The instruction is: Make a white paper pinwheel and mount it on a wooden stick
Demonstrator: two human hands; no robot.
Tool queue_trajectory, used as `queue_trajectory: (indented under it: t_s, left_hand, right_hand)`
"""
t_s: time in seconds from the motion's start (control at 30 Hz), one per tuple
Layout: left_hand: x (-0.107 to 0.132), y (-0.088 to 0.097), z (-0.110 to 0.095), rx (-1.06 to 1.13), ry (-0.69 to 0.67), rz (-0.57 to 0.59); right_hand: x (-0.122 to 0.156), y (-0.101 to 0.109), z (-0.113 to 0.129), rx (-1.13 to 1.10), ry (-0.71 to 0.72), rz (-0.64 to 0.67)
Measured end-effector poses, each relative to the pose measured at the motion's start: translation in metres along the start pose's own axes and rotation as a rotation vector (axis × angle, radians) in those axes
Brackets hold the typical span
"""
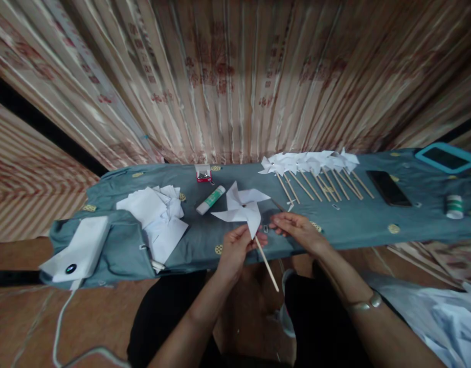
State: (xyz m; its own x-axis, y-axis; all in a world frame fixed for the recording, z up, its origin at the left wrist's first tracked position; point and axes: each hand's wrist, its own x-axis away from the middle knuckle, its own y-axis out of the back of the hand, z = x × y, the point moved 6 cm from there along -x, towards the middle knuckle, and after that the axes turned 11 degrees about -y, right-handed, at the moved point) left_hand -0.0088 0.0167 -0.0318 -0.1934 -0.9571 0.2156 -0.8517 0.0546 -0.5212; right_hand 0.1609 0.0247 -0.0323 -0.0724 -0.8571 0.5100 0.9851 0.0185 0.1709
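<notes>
A white paper pinwheel (243, 212) on a thin wooden stick (269, 268) is in my left hand (235, 248). The left fingers close round the stick just below the blades, and its lower end slants down past the table edge. To the right of the blades, my right hand (301, 231) has its fingers pinched together. A slim dark pointed thing (277, 205) sticks out above those fingers, too small to name. Behind the pinwheel, a green and white glue stick (211, 200) lies beside a small red box (203, 174) of metal pieces, its lid up.
Folded white paper sheets (158, 209) are piled at left, near a white device (85, 245) with a cable. Several pinwheels (312, 162) lie in a row at right. Beyond them are a dark phone (388, 188), a blue-framed tablet (446, 157) and a green-white cylinder (454, 206).
</notes>
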Motion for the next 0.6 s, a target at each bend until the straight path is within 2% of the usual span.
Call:
queue_trajectory:
  t_s: [0.13, 0.2, 0.33, 0.6]
  left_hand:
    - [-0.023, -0.011, -0.022, -0.032, -0.095, 0.02]
    - [-0.033, -0.015, -0.028, -0.027, -0.127, 0.031]
    - [-0.047, -0.012, -0.028, -0.038, -0.144, 0.004]
    - [-0.052, 0.002, -0.021, -0.056, -0.153, -0.031]
  right_hand:
    - [0.014, -0.027, 0.001, -0.058, -0.028, 0.244]
    - [0.017, -0.037, 0.001, -0.062, -0.021, 0.311]
    - [0.015, -0.047, 0.002, -0.053, -0.027, 0.366]
    - [0.002, -0.069, 0.009, -0.042, -0.077, 0.406]
